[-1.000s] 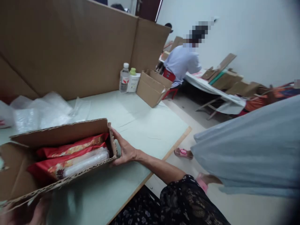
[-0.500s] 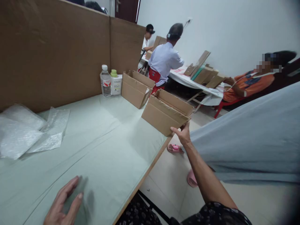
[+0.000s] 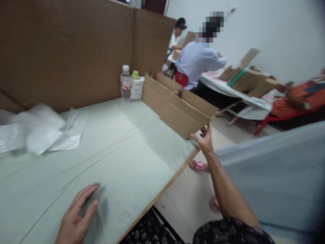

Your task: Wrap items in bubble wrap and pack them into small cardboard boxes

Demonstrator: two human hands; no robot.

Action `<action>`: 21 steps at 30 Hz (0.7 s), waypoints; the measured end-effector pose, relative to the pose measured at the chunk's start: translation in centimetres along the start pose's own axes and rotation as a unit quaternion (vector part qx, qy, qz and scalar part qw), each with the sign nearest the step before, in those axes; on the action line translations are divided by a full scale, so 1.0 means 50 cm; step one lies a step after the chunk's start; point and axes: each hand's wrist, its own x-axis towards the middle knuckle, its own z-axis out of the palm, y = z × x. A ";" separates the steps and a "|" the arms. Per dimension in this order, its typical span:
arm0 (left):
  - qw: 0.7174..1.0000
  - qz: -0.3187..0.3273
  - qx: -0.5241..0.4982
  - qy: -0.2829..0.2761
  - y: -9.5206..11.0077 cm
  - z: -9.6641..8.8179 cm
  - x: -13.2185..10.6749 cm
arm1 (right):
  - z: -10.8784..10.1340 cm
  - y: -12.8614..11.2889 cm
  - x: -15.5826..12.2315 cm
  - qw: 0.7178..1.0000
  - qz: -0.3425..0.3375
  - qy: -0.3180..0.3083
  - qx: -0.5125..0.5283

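Note:
Two open-topped cardboard boxes stand end to end at the table's far right edge: a farther box [image 3: 156, 96] and a nearer box [image 3: 184, 117]. My right hand [image 3: 205, 140] is at the near end of the nearer box, its thumb by the lower front corner and its fingers curled at the end face, partly hidden. Over the green-covered table [image 3: 122, 145], my left hand [image 3: 78, 213] is open, thumb apart from the fingers, holding nothing.
A water bottle [image 3: 126, 84] and a white bottle with a green cap [image 3: 137, 86] stand by a tall cardboard partition [image 3: 76, 51]. Clear plastic bags [image 3: 43, 130] lie at the left. A grey-blue cloth [image 3: 274, 176] hangs at the right. Other people sit at a farther table [image 3: 225, 86].
My right hand has pushed the nearer box away, closing the gap to the farther box. The view has turned slightly right. My left hand stays open above the table.

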 end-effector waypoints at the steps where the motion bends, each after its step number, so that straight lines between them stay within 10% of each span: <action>1: 1.000 0.019 -0.001 -0.002 -0.003 0.000 0.001 | 0.000 0.003 -0.029 1.000 0.025 0.017 -0.007; 5: 0.997 0.060 -0.007 -0.039 0.007 -0.012 0.013 | 0.035 -0.002 -0.148 0.995 -0.002 0.046 -0.091; 8: 0.995 0.062 -0.015 -0.071 0.023 -0.030 0.016 | 0.122 -0.058 -0.226 0.977 -0.141 -0.116 -0.113; 13: 0.997 0.065 0.002 -0.032 0.001 -0.100 0.023 | 0.326 -0.272 -0.379 0.836 -0.405 -0.365 -0.059; 17: 0.968 0.073 0.109 0.213 -0.039 -0.278 0.037 | 0.423 -0.433 -0.501 0.656 -0.504 -0.562 0.013; 21: 0.831 0.044 0.251 0.495 -0.047 -0.536 -0.006 | 0.465 -0.498 -0.553 0.576 -0.517 -0.631 0.055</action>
